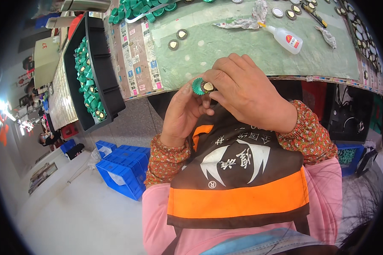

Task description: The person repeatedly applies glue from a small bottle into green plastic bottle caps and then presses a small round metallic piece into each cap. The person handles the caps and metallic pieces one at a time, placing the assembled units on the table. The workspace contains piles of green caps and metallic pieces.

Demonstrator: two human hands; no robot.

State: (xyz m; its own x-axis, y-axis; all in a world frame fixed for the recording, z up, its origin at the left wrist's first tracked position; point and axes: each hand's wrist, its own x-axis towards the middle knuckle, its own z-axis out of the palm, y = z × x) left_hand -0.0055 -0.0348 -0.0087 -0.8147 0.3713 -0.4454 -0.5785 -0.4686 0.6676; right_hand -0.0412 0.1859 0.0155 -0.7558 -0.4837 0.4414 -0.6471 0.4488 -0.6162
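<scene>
Item: green ribbed cap (198,86), round, with a pale disc insert facing up toward the camera; no long axis to speak of. It sits just off the near edge of the surface (225,46), above the lap.

Left hand (184,111): grip closed on the cap's rim, thumb at its side.

Right hand (244,91): fingertips pinched over the disc.

Handling note (a judgement): press the disc square and centred, cap kept level.

Beyond the cap, on the surface: two loose caps (177,39), glue bottle (286,39), crumpled rag (247,21). Left of the cap: black tray (102,68) of green caps. Below it: blue crates (123,168).
</scene>
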